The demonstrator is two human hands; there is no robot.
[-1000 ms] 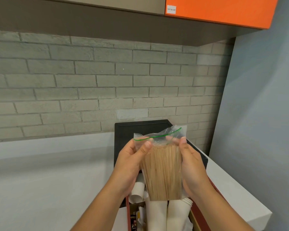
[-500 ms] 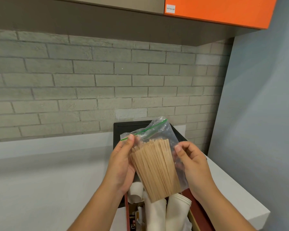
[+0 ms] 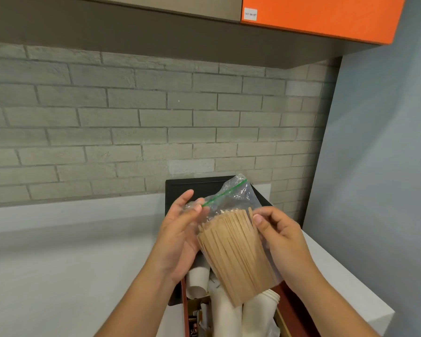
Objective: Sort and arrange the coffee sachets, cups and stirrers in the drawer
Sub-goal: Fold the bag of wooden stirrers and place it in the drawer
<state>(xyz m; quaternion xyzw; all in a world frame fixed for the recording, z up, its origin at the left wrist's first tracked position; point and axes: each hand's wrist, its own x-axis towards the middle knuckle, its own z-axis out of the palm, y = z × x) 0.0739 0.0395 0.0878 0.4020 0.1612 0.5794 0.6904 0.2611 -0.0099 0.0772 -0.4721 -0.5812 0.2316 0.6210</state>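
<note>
A clear zip bag (image 3: 231,203) with a green seal, full of wooden stirrers (image 3: 236,256), is held up in front of me, tilted to the left at its top. My left hand (image 3: 180,234) pinches the bag's top left corner by the seal. My right hand (image 3: 280,237) grips the bag's right side near the stirrer tops. Below, the open drawer (image 3: 287,302) holds white paper cup stacks (image 3: 258,312) lying down and a dark coffee sachet (image 3: 193,329) at its left edge.
A white countertop (image 3: 58,251) runs along the grey brick wall (image 3: 131,122). A black flat appliance (image 3: 197,188) sits on it behind my hands. A grey-blue side wall (image 3: 379,166) stands at right, and an orange cabinet (image 3: 321,15) hangs overhead.
The bag has tilted from upright to leaning left. My left hand moved up to the seal corner, and my right hand let go for a moment and now grips the right side again.
</note>
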